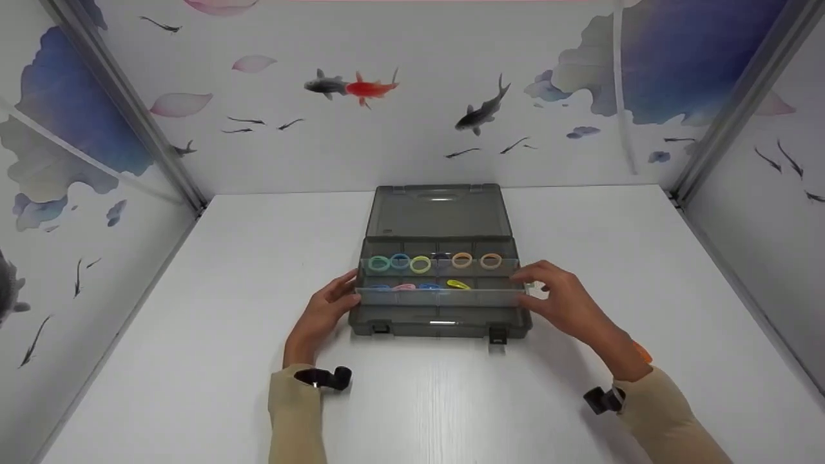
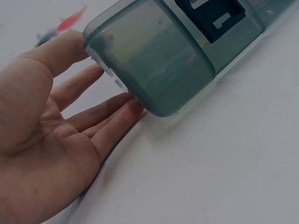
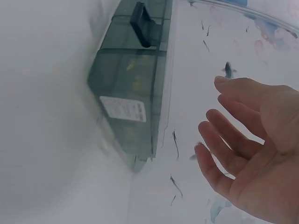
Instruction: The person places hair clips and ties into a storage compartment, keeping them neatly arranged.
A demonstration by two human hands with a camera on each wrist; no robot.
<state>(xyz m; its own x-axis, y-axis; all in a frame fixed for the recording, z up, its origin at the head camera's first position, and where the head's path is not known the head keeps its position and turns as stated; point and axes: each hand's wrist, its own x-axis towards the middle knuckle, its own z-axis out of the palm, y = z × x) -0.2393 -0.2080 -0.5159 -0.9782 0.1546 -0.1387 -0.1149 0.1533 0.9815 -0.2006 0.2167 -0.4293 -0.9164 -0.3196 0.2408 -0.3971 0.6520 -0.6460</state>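
A grey translucent compartment box (image 1: 441, 316) stands on the white table with its lid (image 1: 439, 211) folded back. Coloured rings like hair ties (image 1: 421, 264) sit in one row of compartments. Small teardrop-shaped hair clips (image 1: 458, 284) lie in the row nearer the person. My left hand (image 1: 325, 316) touches the box's left side, its thumb at the upper edge and fingertips lower on the wall, as the left wrist view shows. My right hand (image 1: 567, 299) is beside the right end with thumb and fingers spread. In the right wrist view its fingers (image 3: 224, 147) are loosely bent, apart from the box.
Two dark latches (image 1: 497, 335) are on the front of the box, the right one hanging down. A white label (image 3: 123, 108) is stuck on the box's right side. Walls printed with fish and petals (image 1: 412, 142) enclose the white table (image 1: 412, 399).
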